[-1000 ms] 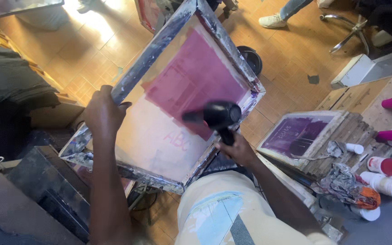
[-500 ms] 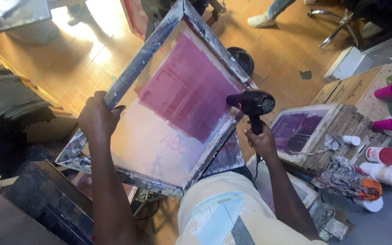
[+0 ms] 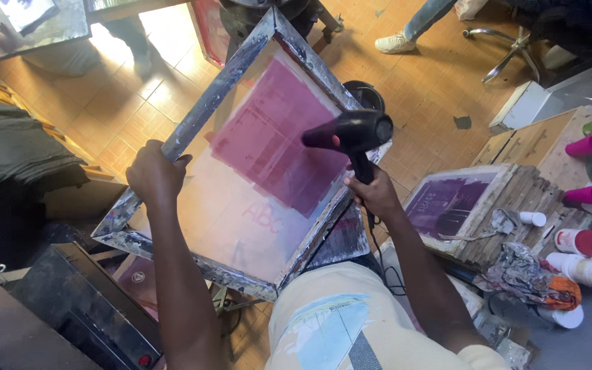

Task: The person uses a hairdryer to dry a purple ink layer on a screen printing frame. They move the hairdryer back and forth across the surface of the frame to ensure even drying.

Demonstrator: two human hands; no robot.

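Head camera looked down, left hand (image 3: 151, 173) gripped printing screen frame (image 3: 208, 103), right hand (image 3: 377, 194) clutched black hair dryer (image 3: 354, 132) over magenta mesh (image 3: 275, 137)

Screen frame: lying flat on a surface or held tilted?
Tilted. The left hand grips one side rail of the screen frame; its near corner rests against the person's lap, floor visible beneath.

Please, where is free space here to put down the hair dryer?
Bare tiled floor lies between the screen frame and the chair base. The wooden bench is crowded: small purple screen, rags, bottles.
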